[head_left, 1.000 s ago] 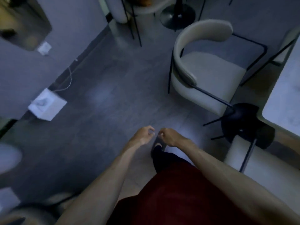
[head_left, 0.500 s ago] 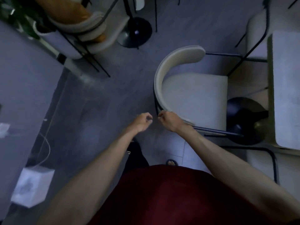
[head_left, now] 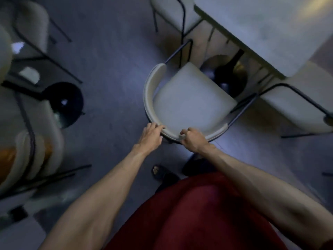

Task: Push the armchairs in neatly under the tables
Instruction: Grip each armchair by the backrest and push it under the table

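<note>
A cream armchair with a curved backrest and thin black metal frame stands in front of me, its seat facing a pale rectangular table at the upper right. The seat's front edge sits near the table's black pedestal base. My left hand grips the backrest's near rim, fingers curled over the top. My right hand grips the same rim a little to the right, knuckles up.
Two more cream armchairs flank the table, one at the top and one at the right. Another table's black round base and several chairs crowd the left. Grey floor lies between. My sandalled foot stands below the chair.
I have stepped up to the armchair and turned toward the table. Both hands, held loosely together in the air before, now grip the backrest rim.
</note>
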